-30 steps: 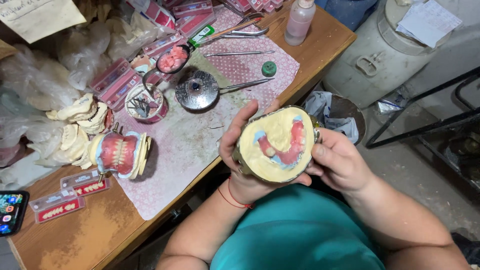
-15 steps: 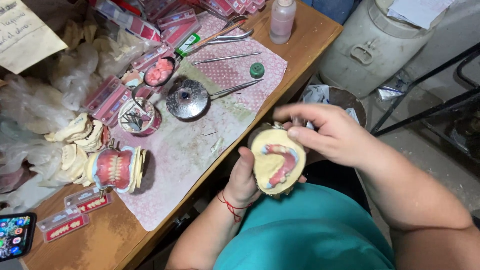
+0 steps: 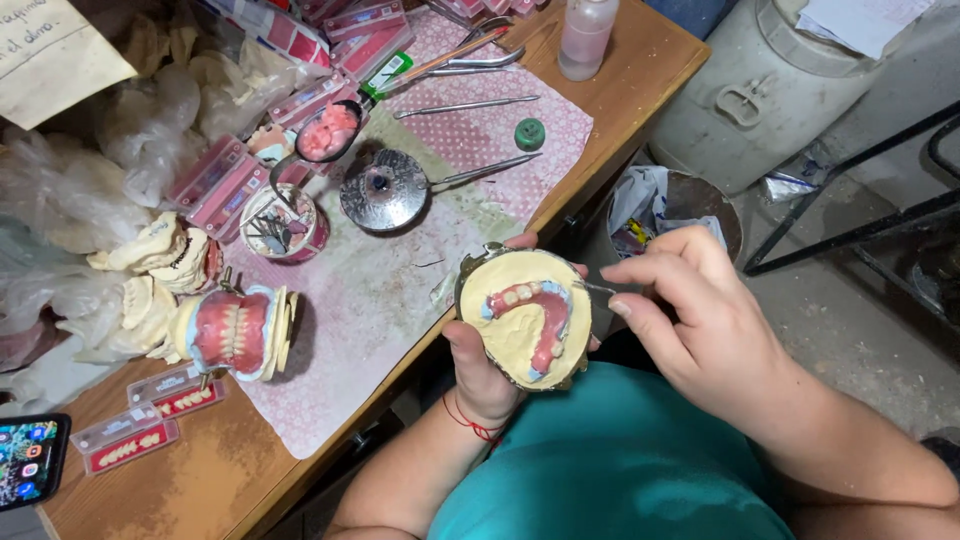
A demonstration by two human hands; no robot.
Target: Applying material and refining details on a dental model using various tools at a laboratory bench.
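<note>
My left hand grips a round cream plaster dental cast from below, held over the table's front edge. The cast carries a pink wax arch with white teeth set in it. My right hand is at the cast's right rim, its fingers pinched on a thin metal tool whose tip touches the cast's edge. A red thread circles my left wrist.
On the wooden table lies a stained cloth with a metal ladle, dental instruments, a green cap and a bottle. A pink denture model, plaster casts, tooth strips and a phone sit left. A bin stands below right.
The cast has been turned and lowered slightly in my left hand. My right hand has come off the cast's top and now pinches a thin tool at its right rim.
</note>
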